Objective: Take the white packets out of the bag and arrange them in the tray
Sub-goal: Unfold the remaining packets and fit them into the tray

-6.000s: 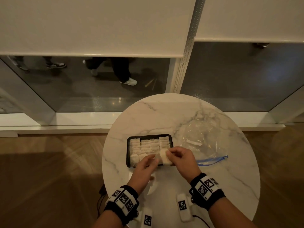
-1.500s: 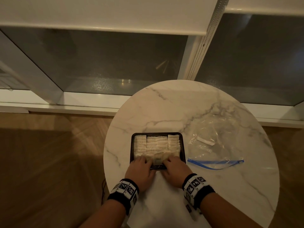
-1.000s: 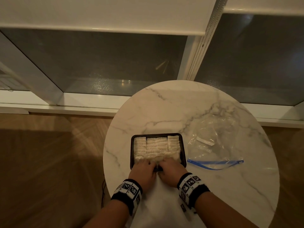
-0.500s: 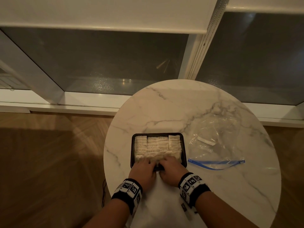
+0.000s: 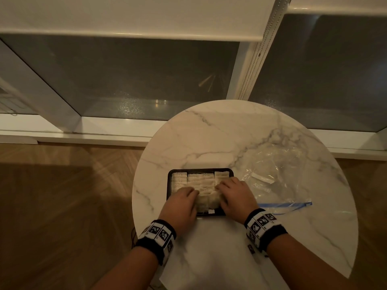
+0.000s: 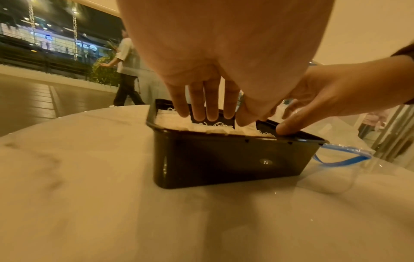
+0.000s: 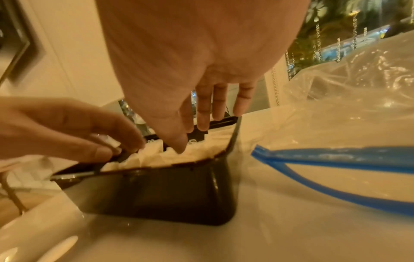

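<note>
While both hands work over the black tray [image 5: 169, 185], the left hand [image 5: 181, 204] has straight fingers pressing down on the white packets [image 5: 201, 182] at the near left. Right hand [image 5: 235, 197]: fingers extended, pressing packets at the near right. Packets fill the tray in rows. Clear bag [image 5: 278, 176] with blue zip lies just right of the tray on the marble tabletop [image 5: 209, 139].

Round white marble bench [image 5: 209, 143] w/ grey veins, on wood floor [image 5: 62, 206]. On it: black tray [image 5: 168, 185] near front edge, full of white packets [image 5: 201, 181]; clear bag [image 5: 276, 174] w/ blue zip strip just right of tray, lying flat.
</note>
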### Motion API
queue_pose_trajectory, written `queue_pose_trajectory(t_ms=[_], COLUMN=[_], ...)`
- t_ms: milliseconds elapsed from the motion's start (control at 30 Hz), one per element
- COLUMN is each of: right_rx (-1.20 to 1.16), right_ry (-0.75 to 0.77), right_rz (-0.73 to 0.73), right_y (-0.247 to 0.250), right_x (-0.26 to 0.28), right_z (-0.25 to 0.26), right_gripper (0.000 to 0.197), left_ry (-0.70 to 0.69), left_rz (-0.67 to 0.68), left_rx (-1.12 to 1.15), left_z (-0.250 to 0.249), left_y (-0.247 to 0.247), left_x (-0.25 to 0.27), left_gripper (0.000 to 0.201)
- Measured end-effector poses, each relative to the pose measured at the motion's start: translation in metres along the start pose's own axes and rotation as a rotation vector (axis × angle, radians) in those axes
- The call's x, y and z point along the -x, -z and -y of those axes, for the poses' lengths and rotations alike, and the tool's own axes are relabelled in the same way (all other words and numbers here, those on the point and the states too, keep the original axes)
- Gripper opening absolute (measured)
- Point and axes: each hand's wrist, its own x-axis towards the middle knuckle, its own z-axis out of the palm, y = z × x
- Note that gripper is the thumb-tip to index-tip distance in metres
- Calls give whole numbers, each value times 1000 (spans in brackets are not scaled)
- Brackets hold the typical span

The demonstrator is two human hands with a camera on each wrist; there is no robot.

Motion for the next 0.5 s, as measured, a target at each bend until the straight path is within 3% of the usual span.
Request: queue_pose_trajectory(t_ms=[167,400,500], right_rx=[108,163,142], right_ry=[45,44,51], right_rz=[142,135,89], right_y=[-6,-11,-12], right_x=[-8,-11,-11], right_z=[8,12,10], right_gripper=[64,44,47], left_ry=[10,17,23], left_rz=[123,181,182], left_rx=[-184,-312,-313], left_z=[-16,-22,-21], left_y=[-6,-12,-11], left_x=[-26,-36,-37], left_gripper=[65,60,59])
